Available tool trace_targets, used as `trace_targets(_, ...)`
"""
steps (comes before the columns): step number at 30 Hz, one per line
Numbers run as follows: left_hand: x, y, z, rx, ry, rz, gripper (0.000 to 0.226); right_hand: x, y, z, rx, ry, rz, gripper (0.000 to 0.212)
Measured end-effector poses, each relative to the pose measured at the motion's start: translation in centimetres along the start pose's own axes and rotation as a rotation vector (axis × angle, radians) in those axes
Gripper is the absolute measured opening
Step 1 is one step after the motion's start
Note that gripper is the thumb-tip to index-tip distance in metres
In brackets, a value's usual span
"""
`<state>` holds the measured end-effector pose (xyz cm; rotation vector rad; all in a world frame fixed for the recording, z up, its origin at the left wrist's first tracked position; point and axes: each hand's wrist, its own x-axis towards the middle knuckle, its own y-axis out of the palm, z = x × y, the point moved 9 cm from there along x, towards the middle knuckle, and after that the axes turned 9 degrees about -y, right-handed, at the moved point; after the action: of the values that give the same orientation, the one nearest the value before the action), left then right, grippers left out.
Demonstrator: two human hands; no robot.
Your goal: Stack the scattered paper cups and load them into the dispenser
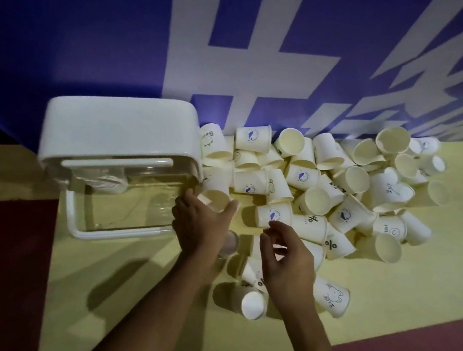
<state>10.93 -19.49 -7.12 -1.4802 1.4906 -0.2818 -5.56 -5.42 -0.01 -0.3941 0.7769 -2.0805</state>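
Left hand (202,225) open on a lying cup (215,194), right hand (287,257) half-curled and empty, dispenser (119,159) at 9 o'clock, cups (342,185) heaped on table (433,278) at 2 o'clock

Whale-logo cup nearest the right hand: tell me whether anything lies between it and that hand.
Nothing visible does. The right hand hovers open just below the whale-logo cup, which lies on its side on the table; its fingers reach the cup's lower edge.
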Motion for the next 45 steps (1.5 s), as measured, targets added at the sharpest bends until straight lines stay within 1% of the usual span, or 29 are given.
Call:
trace_targets(4, 0.4, 0.9, 0.0, 0.013, -0.119, -0.128, 0.093, 1.0, -2.9, -3.0, 0.000, 0.004, 0.014, 0.024)
trace_targets(8, -0.3, 0.7, -0.3, -0.027, -0.142, -0.216, 0.082, 3.1, -5.9, -5.8, -0.015, -0.012, 0.025, 0.024)
trace_targets(10, -1.2, 0.4, -0.2, -0.050, -0.107, -0.218, 0.077, 4.6, -7.0, -7.3, -0.051, -0.009, 0.030, 0.027)
trace_targets(13, -3.3, 0.0, -1.3, -0.119, 0.010, -0.196, 0.071, 7.5, -8.2, -10.0, -0.166, 0.030, 0.042, 0.047)
trace_targets(16, -5.7, 0.2, -3.7, -0.171, 0.168, -0.130, 0.071, 10.4, -8.5, -10.8, -0.379, -0.074, 0.072, 0.069)
trace_targets(18, -6.8, 0.9, -5.5, -0.160, 0.240, -0.085, 0.074, 12.1, -7.8, -10.4, -0.510, -0.148, 0.161, 0.080)
trace_targets(20, -7.5, 1.8, -7.2, -0.135, 0.296, -0.046, 0.078, 13.3, -6.5, -10.6, -0.635, -0.177, 0.281, 0.089)
trace_targets(22, -7.8, 2.7, -8.7, -0.123, 0.319, -0.007, 0.082, 14.1, -5.3, -11.2, -0.729, -0.190, 0.373, 0.092)
trace_targets(25, -8.0, 3.7, -9.6, -0.094, 0.348, 0.033, 0.082, 14.7, -4.4, -12.2, -0.766, -0.184, 0.423, 0.089)
trace_targets(28, -7.9, 4.2, -9.5, -0.091, 0.349, 0.075, 0.083, 15.0, -4.3, -12.6, -0.737, -0.192, 0.405, 0.080)
trace_targets(30, -8.0, 4.2, -9.5, -0.120, 0.343, 0.097, 0.086, 15.1, -4.6, -12.3, -0.668, -0.209, 0.349, 0.077)
trace_targets(33, -7.6, 3.7, -9.1, -0.186, 0.302, 0.113, 0.087, 14.8, -5.8, -11.5, -0.525, -0.239, 0.219, 0.078)
trace_targets(36, -7.1, 2.6, -8.6, -0.215, 0.305, 0.121, 0.080, 14.1, -7.1, -9.7, -0.356, -0.196, 0.137, 0.083)
trace_targets(40, -6.4, -0.2, -7.8, -0.263, 0.350, 0.122, 0.070, 12.5, -7.2, -5.1, -0.156, -0.175, 0.116, 0.088)
trace_targets(45, -5.0, -5.6, -4.5, -0.321, 0.378, 0.097, 0.069, 9.8, -3.4, 1.5, -0.022, -0.216, 0.139, 0.084)
